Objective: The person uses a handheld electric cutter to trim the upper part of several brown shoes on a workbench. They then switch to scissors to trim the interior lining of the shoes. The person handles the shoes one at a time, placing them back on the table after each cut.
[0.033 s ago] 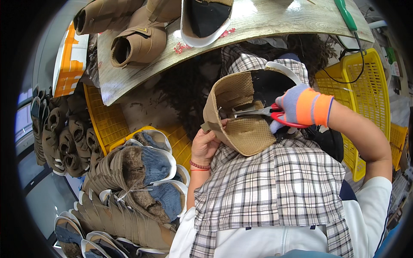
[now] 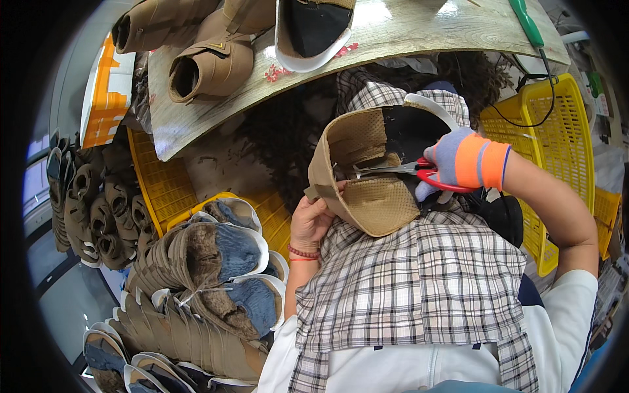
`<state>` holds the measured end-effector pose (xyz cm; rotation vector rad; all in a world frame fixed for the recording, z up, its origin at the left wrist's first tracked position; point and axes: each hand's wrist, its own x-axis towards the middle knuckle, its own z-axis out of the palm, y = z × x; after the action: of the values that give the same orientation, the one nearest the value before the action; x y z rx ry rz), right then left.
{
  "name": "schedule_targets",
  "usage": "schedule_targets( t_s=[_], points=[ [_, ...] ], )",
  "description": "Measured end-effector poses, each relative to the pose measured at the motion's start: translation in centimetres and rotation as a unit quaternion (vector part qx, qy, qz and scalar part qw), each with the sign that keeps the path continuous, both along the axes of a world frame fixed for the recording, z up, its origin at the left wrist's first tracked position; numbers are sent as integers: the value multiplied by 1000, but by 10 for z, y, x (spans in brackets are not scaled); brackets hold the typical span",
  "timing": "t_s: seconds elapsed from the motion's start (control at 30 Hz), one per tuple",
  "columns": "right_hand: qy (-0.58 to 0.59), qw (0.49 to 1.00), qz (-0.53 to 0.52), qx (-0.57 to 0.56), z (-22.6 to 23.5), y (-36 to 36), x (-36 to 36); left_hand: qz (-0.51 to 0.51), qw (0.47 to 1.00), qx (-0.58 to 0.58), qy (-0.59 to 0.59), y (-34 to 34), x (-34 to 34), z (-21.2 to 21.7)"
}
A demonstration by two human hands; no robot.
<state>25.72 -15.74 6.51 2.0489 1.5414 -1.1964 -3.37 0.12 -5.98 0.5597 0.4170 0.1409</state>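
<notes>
A tan shoe upper [image 2: 380, 208] with a textured inner side, a black lining and a white edge lies over my lap. My left hand [image 2: 313, 221], bare with a beaded bracelet at the wrist, grips its left edge, thumb outside and fingertips inside. My right hand [image 2: 458, 160], in a grey and orange glove, is closed round the red handles of a pair of scissors [image 2: 407, 169]. The blades point left into the upper, close to my left fingertips. Exactly what lies between the blades is too small to tell.
Ahead stands a wooden table [image 2: 393, 40] with brown shoes [image 2: 213, 69] and a green-handled tool [image 2: 526, 23] on it. Stacked fur-lined shoe uppers [image 2: 196, 295] fill the lower left. Yellow baskets [image 2: 569, 141] stand at both sides. A checked apron [image 2: 406, 288] covers my lap.
My right hand and the scissors have shifted slightly to the right. The upper and my left hand stay nearly in place.
</notes>
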Motion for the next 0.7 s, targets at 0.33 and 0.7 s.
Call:
schedule_targets(
  t_s=[0.33, 0.7],
  points=[
    [290, 943, -64, -152, -25, 16, 49, 171, 978, 24, 118, 7, 42, 7],
    [319, 931, -43, -175, -24, 50, 44, 59, 997, 41, 31, 26, 55, 1]
  ],
)
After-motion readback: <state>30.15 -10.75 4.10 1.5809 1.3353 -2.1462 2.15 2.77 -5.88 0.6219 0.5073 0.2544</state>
